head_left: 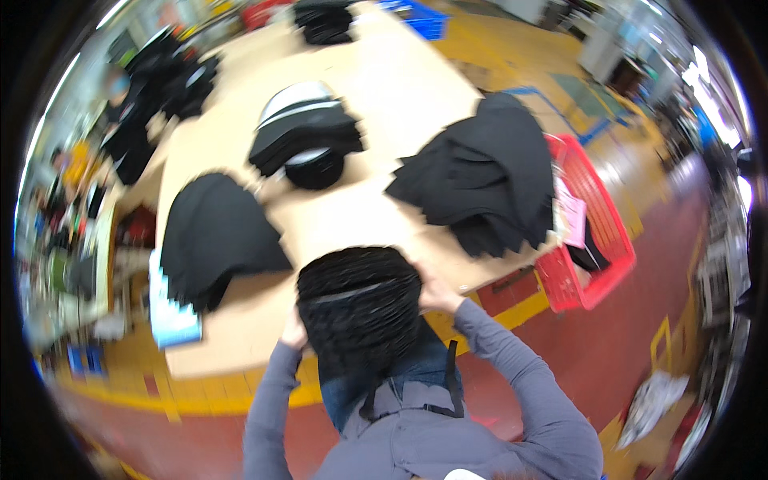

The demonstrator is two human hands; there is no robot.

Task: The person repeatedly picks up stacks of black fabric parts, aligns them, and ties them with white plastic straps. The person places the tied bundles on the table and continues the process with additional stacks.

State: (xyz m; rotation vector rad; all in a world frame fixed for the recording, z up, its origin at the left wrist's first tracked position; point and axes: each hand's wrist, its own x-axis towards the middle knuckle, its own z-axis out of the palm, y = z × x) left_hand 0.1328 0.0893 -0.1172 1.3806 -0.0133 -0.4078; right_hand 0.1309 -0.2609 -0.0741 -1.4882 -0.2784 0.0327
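I hold a thick stack of black fabric pieces [358, 308] upright against my body at the near edge of a pale wooden table [400, 88]. My left hand [293, 331] grips the stack's left side. My right hand [436, 294] grips its right side near the top. A thin light line crosses the stack's face. More black fabric lies on the table: a pile [216, 236] at the left, a large heap [480, 180] at the right, and a stack with white-edged pieces [304, 132] in the middle.
A red plastic basket [592, 232] stands at the table's right edge holding pink paper and dark cloth. A blue-white bundle [172, 316] lies at the near left corner. Another person in black [132, 120] works at the far left. The floor is red with yellow lines.
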